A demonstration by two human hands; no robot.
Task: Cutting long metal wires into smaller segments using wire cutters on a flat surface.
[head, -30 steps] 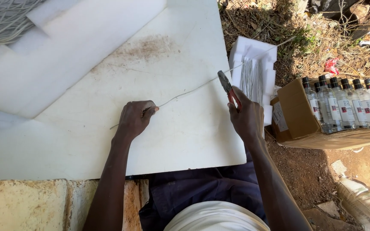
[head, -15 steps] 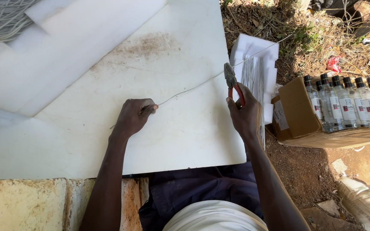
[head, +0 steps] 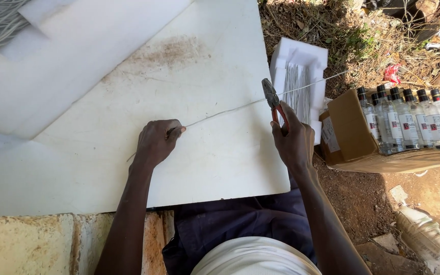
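A thin metal wire (head: 225, 112) runs across a white board (head: 143, 76) from lower left to upper right. My left hand (head: 156, 142) pinches the wire and presses it to the board near the middle. My right hand (head: 294, 140) grips red-handled pliers (head: 272, 102), jaws pointing up and closed on the wire near the board's right edge. Beyond the pliers the wire continues out over a white foam tray (head: 301, 56).
The foam tray holds several cut straight wire pieces (head: 295, 84). A cardboard box (head: 347, 130) of clear bottles (head: 413, 117) stands at the right on bare soil. White foam slabs (head: 42, 46) lie at the upper left. A stone ledge (head: 31, 244) runs below the board.
My right hand with the pliers has shifted slightly right and up along the wire. The left hand stays in place on the wire.
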